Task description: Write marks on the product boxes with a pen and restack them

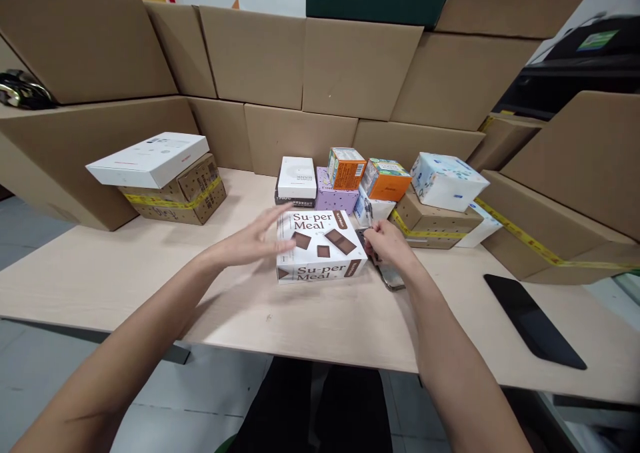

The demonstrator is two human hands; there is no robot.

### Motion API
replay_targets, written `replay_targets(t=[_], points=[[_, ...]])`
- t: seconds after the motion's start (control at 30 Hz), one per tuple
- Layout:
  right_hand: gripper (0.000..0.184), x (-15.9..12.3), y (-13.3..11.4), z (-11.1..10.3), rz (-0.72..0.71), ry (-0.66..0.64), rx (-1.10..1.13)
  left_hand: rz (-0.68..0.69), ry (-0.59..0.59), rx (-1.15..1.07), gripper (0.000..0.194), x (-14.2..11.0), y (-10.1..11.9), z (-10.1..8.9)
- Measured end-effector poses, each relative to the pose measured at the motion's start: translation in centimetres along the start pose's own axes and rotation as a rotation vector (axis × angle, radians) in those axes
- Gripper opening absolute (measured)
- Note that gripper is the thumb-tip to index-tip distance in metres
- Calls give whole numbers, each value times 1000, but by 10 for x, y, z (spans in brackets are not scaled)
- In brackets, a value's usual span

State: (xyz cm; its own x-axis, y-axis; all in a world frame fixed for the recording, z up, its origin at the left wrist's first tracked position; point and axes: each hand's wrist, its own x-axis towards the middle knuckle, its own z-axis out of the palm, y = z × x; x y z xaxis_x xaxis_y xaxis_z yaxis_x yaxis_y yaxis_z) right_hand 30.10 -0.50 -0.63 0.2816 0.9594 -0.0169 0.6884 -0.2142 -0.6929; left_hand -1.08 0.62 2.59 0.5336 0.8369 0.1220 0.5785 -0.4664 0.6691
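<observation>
A white box printed "Su-per Meal" (320, 256) with brown squares lies flat on the table in front of me. My left hand (257, 236) is at its left side, fingers apart and slightly blurred, with the fingertips over or against the box's left edge; contact is hard to judge. By the box's right side, my right hand (385, 241) is closed, and whatever is between its fingers is too small to name. Partly under that hand lies a flat, dark, phone-like object (393, 278) with a shiny edge.
Behind stand a white power bank box (297, 178), a purple box (336, 196), orange boxes (346, 168) and a blue-white pack (447, 181) on a taped carton (435, 223). Left, a flat white box (150, 160) tops another carton (177, 196). A black slab (533, 320) lies right. Cardboard walls (260, 60) enclose the back.
</observation>
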Motion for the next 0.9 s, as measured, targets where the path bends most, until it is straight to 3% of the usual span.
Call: replay_targets(t=[0.07, 0.13, 0.23, 0.33, 0.47, 0.57, 0.7, 0.9], points=[[14, 1, 1, 2, 49, -34, 159, -187, 181, -44, 81, 2, -7, 4], [15, -2, -1, 5, 57, -56, 219, -256, 131, -61, 74, 3, -15, 9], [36, -10, -5, 8, 18, -150, 241, -182, -90, -110, 66, 1, -24, 18], [49, -17, -9, 11, -52, -217, 251, -148, -39, -186, 59, -1, -23, 25], [40, -21, -16, 13, -144, -116, 258, -127, 52, -325, 57, -3, -12, 29], [36, -24, -21, 12, -235, -40, 372, -48, 106, -427, 65, -4, -3, 31], [45, -25, -24, 10, -352, 29, 554, 94, 163, -483, 86, -3, 0, 34], [52, -17, -16, 19, -247, 2, 664, 117, 224, -511, 105, 1, -12, 39]])
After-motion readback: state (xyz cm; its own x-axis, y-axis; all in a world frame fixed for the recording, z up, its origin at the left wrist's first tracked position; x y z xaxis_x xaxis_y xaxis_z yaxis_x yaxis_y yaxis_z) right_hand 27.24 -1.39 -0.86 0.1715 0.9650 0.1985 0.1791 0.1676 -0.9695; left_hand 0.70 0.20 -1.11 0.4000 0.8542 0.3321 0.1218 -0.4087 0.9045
